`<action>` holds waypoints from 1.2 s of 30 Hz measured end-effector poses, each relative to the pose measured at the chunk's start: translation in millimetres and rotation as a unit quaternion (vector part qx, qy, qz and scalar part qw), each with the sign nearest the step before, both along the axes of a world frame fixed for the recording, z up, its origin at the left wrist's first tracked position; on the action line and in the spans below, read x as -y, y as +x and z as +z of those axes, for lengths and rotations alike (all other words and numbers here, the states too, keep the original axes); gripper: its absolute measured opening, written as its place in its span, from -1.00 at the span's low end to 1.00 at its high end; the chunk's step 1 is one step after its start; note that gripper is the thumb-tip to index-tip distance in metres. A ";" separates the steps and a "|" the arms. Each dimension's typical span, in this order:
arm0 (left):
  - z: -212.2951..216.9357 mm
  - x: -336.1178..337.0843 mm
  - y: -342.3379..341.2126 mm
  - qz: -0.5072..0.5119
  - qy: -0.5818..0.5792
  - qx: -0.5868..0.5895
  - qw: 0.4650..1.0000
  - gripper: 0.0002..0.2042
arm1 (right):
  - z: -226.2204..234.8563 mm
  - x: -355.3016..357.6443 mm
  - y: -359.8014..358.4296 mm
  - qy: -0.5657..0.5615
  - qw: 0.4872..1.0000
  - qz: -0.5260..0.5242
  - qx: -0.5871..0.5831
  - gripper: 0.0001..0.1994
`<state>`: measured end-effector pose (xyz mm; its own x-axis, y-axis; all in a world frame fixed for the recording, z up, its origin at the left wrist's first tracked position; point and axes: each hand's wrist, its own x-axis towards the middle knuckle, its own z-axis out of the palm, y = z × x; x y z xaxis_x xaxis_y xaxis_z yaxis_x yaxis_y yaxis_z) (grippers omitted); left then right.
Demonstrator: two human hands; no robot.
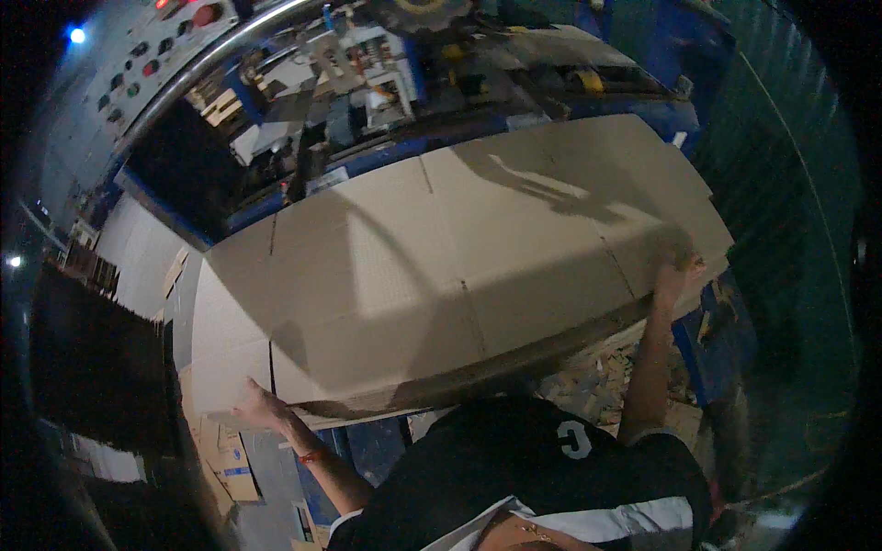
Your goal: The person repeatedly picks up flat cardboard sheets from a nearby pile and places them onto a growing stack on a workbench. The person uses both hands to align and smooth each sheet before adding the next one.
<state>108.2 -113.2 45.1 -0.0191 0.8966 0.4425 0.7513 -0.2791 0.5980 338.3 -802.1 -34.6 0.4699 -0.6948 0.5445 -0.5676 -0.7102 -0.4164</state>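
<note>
A wide stack of flat brown cardboard sheets (404, 266), slotted along its long edges, lies tilted in front of me, its near edge close to my body. At the near left corner my left hand (261, 406) grips the cardboard edge, thumb on top; its other fingers are partly hidden. My right hand (678, 274) is closed on the edge at the near right corner, somewhat blurred. Shadows fall across the upper sheet. Beneath the near edge, several layers show, but what bears the stack is mostly hidden.
Beyond the cardboard stands a blue machine (367, 83) with rollers and metal parts. A panel with buttons (152, 69) and a curved metal rail (207, 60) are at the far left. Cardboard scraps (588, 381) litter the floor under the stack. A green corrugated wall (790, 184) rises at right.
</note>
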 end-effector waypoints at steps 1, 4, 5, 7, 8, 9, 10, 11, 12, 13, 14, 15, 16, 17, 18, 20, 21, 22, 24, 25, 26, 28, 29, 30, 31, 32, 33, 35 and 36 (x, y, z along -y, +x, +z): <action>10.8 5.2 -2.4 -0.019 0.006 -0.013 1.000 -0.36 | 0.1 9.6 2.5 0.046 0.996 0.047 0.061 -0.23; 47.6 15.6 -7.1 -0.113 0.073 0.040 0.990 -0.35 | 3.7 30.5 0.4 0.195 0.946 0.180 0.185 -0.36; 62.8 16.3 -7.0 -0.138 0.062 0.068 0.986 -0.34 | 10.9 41.7 -7.5 0.253 0.928 0.220 0.165 -0.40; 89.7 10.3 -1.6 -0.216 0.092 0.201 0.951 -0.39 | 24.0 48.1 -12.5 0.296 0.889 0.262 0.231 -0.47; 97.6 3.7 2.8 -0.222 0.078 0.322 0.917 -0.41 | 33.8 49.4 -13.0 0.283 0.865 0.265 0.318 -0.50; 102.2 -6.3 9.6 -0.225 0.065 0.438 0.868 -0.43 | 42.3 46.0 -11.8 0.285 0.835 0.255 0.395 -0.52; 100.6 -16.5 12.3 -0.255 0.081 0.529 0.805 -0.45 | 51.3 40.4 -10.8 0.303 0.817 0.255 0.420 -0.52; 95.1 -30.3 9.3 -0.237 0.007 0.560 0.794 -0.49 | 61.7 33.2 -9.4 0.334 0.798 0.245 0.437 -0.52; 91.5 -51.4 8.0 -0.248 -0.039 0.570 0.782 -0.52 | 77.2 27.5 -5.9 0.376 0.765 0.241 0.465 -0.53; 83.2 -70.5 4.2 -0.295 -0.029 0.475 0.828 -0.55 | 93.9 21.5 -3.4 0.408 0.753 0.269 0.440 -0.54; 75.3 -87.4 1.1 -0.301 0.002 0.325 0.897 -0.59 | 115.4 15.3 0.5 0.448 0.725 0.303 0.425 -0.56; 70.0 -100.4 -1.9 -0.314 0.019 0.236 0.919 -0.62 | 133.8 9.7 -9.8 0.474 0.695 0.349 0.413 -0.56; 64.4 -106.2 -5.7 -0.364 -0.109 0.419 0.825 -0.64 | 153.1 2.9 -20.1 0.433 0.711 0.368 0.414 -0.56; 61.0 -103.9 -14.6 -0.387 -0.203 0.501 0.747 -0.67 | 172.2 -2.3 -37.8 0.378 0.724 0.399 0.416 -0.54; 60.1 -96.6 -19.4 -0.394 -0.249 0.524 0.713 -0.69 | 189.1 -8.9 -54.4 0.304 0.728 0.454 0.413 -0.53; 59.7 -50.7 -49.8 -0.402 -0.239 0.431 0.772 -0.73 | 197.9 -29.6 -106.2 0.253 0.769 0.420 0.411 -0.53; 55.0 -14.9 -59.7 -0.443 -0.201 0.398 0.777 -0.75 | 195.8 -40.5 -128.9 0.192 0.849 0.357 0.337 -0.56; 56.0 12.8 -59.8 -0.386 -0.175 0.273 0.864 -0.76 | 189.3 -51.9 -151.9 0.116 0.906 0.316 0.257 -0.58; 59.7 59.9 -52.2 -0.454 -0.175 0.158 0.859 -0.75 | 164.6 -78.6 -168.4 0.006 0.872 0.469 0.142 -0.61; 60.9 78.7 -45.0 -0.512 -0.234 0.148 0.813 -0.73 | 151.6 -91.3 -168.3 -0.029 0.817 0.567 0.096 -0.63; 56.7 98.2 -33.2 -0.613 -0.146 0.155 0.761 -0.69 | 139.5 -103.2 -167.2 -0.091 0.778 0.620 0.042 -0.64; 55.8 119.0 -9.9 -0.702 0.002 -0.007 0.712 -0.59 | 121.3 -119.5 -155.8 -0.149 0.687 0.710 -0.049 -0.66; 56.3 122.6 -1.1 -0.703 0.078 -0.168 0.686 -0.53 | 116.2 -123.6 -147.7 -0.168 0.652 0.735 -0.076 -0.67; 56.5 124.0 5.6 -0.717 0.090 -0.185 0.666 -0.52 | 112.9 -125.6 -139.0 -0.203 0.621 0.753 -0.072 -0.66; 56.2 123.8 11.3 -0.726 0.099 -0.218 0.645 -0.50 | 112.6 -124.0 -131.6 -0.209 0.608 0.761 -0.089 -0.64; 56.4 122.0 15.9 -0.740 0.120 -0.236 0.619 -0.48 | 112.7 -122.7 -124.2 -0.215 0.595 0.767 -0.104 -0.63; 56.1 119.6 20.3 -0.737 0.117 -0.255 0.615 -0.50 | 112.8 -121.0 -117.4 -0.213 0.584 0.775 -0.115 -0.62; 55.4 114.0 26.9 -0.742 0.132 -0.274 0.597 -0.52 | 112.7 -118.7 -103.8 -0.234 0.579 0.772 -0.120 -0.63; 54.8 111.2 31.1 -0.747 0.126 -0.257 0.600 -0.52 | 112.6 -118.7 -95.7 -0.251 0.576 0.768 -0.128 -0.63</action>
<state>139.3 -224.4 99.9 0.9202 -0.3523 0.1706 -0.3817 -0.9041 0.1921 242.6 -683.4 78.0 0.4305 0.8607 0.2718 0.8921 -0.4516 0.0172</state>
